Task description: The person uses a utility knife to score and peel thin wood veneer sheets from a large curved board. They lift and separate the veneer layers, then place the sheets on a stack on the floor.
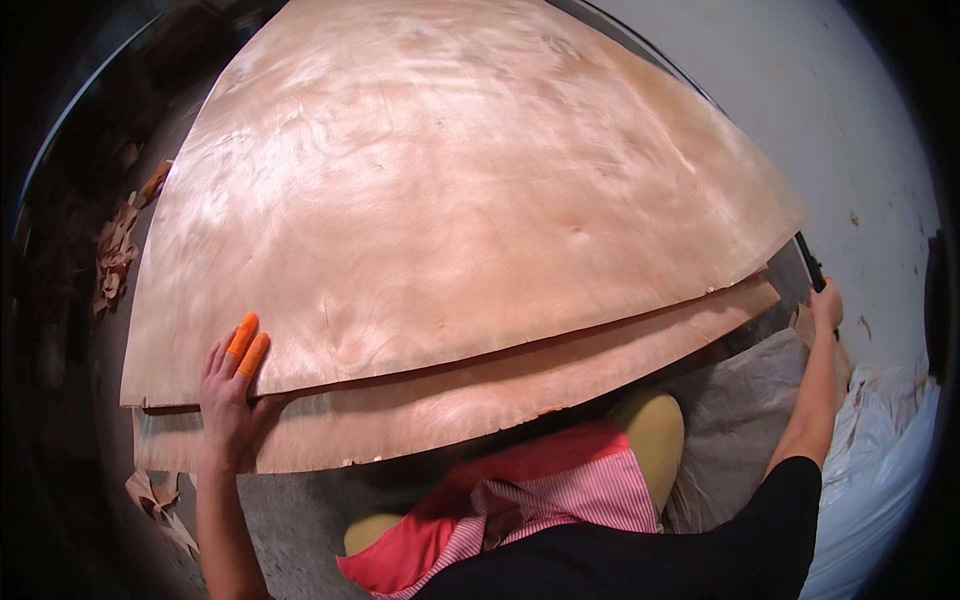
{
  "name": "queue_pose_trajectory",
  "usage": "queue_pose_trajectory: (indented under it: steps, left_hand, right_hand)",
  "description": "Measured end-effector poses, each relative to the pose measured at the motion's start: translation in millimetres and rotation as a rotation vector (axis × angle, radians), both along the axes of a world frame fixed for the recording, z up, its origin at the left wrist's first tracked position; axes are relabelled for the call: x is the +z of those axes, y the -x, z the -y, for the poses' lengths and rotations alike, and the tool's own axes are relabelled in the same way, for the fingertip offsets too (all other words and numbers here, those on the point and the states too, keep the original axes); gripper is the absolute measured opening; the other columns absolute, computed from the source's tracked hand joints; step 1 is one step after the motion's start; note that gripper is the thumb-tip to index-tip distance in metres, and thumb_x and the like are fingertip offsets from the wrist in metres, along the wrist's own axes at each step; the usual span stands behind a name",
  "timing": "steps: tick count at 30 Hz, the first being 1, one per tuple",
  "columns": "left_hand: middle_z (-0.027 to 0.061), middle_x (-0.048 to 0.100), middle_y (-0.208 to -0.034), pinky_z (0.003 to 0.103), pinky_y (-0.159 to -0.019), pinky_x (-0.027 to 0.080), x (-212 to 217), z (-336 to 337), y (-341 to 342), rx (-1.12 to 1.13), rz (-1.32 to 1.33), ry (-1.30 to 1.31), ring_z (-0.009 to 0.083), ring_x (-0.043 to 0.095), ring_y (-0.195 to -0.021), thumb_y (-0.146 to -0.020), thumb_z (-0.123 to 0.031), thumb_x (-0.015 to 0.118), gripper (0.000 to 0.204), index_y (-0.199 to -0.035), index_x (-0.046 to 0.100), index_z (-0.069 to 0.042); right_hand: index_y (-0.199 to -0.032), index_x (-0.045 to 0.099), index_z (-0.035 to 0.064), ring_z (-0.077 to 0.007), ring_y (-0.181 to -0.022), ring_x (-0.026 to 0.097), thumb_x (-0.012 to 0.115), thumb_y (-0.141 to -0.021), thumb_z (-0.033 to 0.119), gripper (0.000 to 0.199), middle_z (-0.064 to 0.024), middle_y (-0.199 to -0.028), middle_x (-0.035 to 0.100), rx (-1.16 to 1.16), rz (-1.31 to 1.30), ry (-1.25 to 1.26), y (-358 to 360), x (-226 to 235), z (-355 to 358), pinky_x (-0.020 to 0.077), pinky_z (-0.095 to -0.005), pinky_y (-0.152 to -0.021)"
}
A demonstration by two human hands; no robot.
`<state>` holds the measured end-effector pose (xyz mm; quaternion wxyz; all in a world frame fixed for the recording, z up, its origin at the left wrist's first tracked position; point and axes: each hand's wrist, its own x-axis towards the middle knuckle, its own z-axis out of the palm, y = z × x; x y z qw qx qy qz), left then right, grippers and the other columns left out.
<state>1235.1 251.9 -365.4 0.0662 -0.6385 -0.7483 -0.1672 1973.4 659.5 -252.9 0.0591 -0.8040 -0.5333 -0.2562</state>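
A large sheet of pale reddish wood veneer (pixel 440 200) spreads out in front of me. Beneath it lies a second veneer sheet (pixel 420 430), its uneven near edge sticking out toward me. My left hand (pixel 228 390) rests at the near left edge, fingers stretched flat on the upper sheet and two of them in orange finger covers. Its thumb lies along the edge; whether it reaches under the sheet I cannot tell. Beyond the sheets' right corner, my right hand (pixel 827 305) is closed round the black handle of a slim dark tool (pixel 812 265), whose far part is hidden by the veneer.
Torn veneer scraps (pixel 117 250) lie at the left, with more strips (pixel 160 505) at the lower left. Crumpled grey plastic sheeting (pixel 735 420) and bluish plastic (pixel 875 480) sit at the lower right. A pale wall (pixel 850 130) rises on the right.
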Motion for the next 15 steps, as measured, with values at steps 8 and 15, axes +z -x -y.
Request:
queue_pose_trajectory:
  steps: [8,15]
  left_hand:
    - [0.015,0.035,-0.135,0.042,-0.106,0.018,-1.7,10.7,-3.0,0.112,-0.076,0.056,0.0293,0.035,-0.123,-0.071,-0.04,0.063,0.068,-0.125,0.044,-0.005]
    - [0.015,0.029,-0.137,0.037,-0.107,0.015,-35.5,82.2,14.2,0.548,1.076,-1.014,0.0246,0.025,-0.129,-0.092,-0.036,0.043,0.059,-0.134,0.025,0.002]
  right_hand:
    - [-0.111,0.056,0.009,-0.0303,-0.092,0.059,0.063,-0.076,0.034,0.043,-0.0128,-0.099,0.062,0.128,0.003,-0.105,35.0,8.2,-5.5,0.0472,-0.0411,-0.074]
    - [-0.085,0.061,-0.0042,-0.0174,-0.068,0.058,0.065,-0.075,0.027,0.033,-0.009,-0.074,0.062,0.659,-0.607,0.15,136.2,-65.7,-57.9,0.0438,-0.0299,-0.063]
